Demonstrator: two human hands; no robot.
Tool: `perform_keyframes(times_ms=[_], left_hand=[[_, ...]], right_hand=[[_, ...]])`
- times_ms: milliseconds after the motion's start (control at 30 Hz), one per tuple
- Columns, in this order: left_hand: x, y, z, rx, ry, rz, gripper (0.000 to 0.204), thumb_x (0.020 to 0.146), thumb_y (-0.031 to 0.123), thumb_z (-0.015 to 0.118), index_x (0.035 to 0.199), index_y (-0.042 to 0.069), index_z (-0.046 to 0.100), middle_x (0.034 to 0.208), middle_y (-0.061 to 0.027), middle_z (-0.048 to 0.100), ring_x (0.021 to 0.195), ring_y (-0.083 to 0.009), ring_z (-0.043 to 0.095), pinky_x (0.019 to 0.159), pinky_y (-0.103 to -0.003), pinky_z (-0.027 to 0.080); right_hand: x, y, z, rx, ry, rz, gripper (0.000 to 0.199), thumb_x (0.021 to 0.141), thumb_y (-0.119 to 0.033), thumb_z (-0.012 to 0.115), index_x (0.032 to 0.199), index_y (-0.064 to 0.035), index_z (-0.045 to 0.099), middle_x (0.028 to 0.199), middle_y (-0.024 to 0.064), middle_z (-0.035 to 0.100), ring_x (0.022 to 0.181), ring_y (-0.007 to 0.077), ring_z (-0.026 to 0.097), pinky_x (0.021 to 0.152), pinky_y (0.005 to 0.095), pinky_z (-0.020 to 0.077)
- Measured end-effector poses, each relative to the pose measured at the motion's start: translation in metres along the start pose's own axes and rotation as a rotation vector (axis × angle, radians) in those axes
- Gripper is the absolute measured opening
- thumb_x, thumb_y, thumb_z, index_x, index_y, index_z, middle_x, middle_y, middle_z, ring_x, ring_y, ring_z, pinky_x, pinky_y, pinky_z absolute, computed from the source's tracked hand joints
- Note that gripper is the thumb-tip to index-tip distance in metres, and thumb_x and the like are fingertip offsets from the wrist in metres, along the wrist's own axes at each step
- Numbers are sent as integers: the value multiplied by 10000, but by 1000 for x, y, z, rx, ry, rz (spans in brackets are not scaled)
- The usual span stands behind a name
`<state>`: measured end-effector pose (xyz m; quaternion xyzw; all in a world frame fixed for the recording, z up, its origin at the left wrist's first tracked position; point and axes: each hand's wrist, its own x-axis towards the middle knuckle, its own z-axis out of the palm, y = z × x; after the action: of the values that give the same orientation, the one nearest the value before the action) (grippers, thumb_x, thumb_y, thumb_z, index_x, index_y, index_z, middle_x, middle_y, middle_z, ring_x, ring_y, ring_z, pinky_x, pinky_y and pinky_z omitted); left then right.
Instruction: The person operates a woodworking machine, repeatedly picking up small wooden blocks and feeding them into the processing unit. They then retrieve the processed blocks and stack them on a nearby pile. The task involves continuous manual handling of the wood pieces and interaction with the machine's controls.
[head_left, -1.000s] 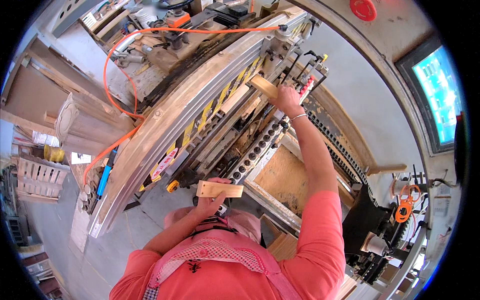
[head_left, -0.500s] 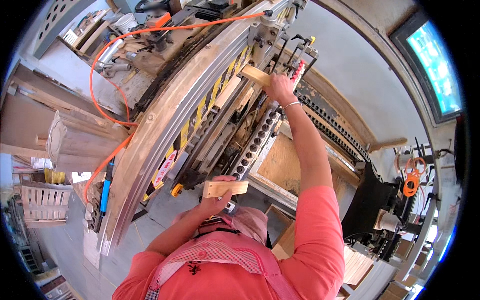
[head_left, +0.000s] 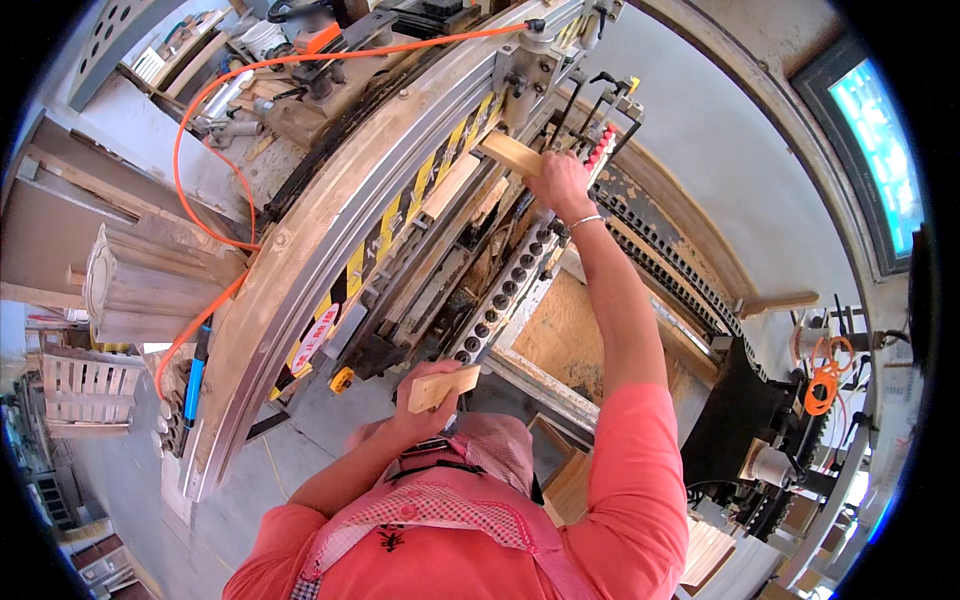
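My right hand (head_left: 562, 185) reaches far into the machine, its fingers closed on the near end of a short light wooden block (head_left: 510, 154). The block's other end lies by the yellow-and-black striped rail (head_left: 425, 190). Close to my body, my left hand (head_left: 408, 408) grips a second small wooden block (head_left: 445, 388), which is tilted, with small dark marks near one end. Just beyond that block runs a pale bar with a row of round black knobs (head_left: 497, 301). Another wooden strip (head_left: 452, 187) rests along the inner side of the striped rail.
An orange air hose (head_left: 240, 70) arcs over the machine's left beam (head_left: 330, 190). A blue tool (head_left: 193, 390) hangs at the beam's near end. Red buttons (head_left: 600, 150) sit beyond my right hand. A lit screen (head_left: 875, 150) stands at far right, above a black cover (head_left: 730, 430).
The block in my left hand has turned from nearly level to slanted and shifted slightly left. My right hand keeps its hold on the far block, almost unmoved.
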<state>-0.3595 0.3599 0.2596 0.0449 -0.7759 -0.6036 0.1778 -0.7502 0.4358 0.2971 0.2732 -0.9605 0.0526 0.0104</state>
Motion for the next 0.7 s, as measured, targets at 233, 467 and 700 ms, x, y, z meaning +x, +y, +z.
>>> perform_keyframes(times_ms=[233, 467, 700], left_hand=[[-1, -2, 1, -75, 7, -55, 303, 761, -14, 636, 1051, -2, 549, 1035, -150, 615, 934, -233, 616, 815, -323, 485], [-2, 0, 1, -70, 20, -20, 303, 753, -31, 629, 1045, 6, 556, 1030, -150, 615, 924, -246, 618, 809, -326, 487], [0, 2, 0, -85, 15, -19, 292, 763, -45, 611, 1045, 1, 552, 1041, -147, 611, 949, -219, 613, 825, -314, 488]], right_hand=[[4, 3, 10, 33, 58, -21, 411, 695, -408, 709, 860, -36, 648, 854, 146, 669, 892, 295, 624, 756, 386, 520], [14, -13, 7, -12, 34, -51, 450, 716, -453, 692, 855, -29, 632, 875, 144, 665, 882, 289, 641, 743, 390, 521], [17, -11, -3, -85, -69, -144, 529, 756, -506, 653, 922, -7, 601, 875, 155, 662, 849, 287, 654, 708, 393, 529]])
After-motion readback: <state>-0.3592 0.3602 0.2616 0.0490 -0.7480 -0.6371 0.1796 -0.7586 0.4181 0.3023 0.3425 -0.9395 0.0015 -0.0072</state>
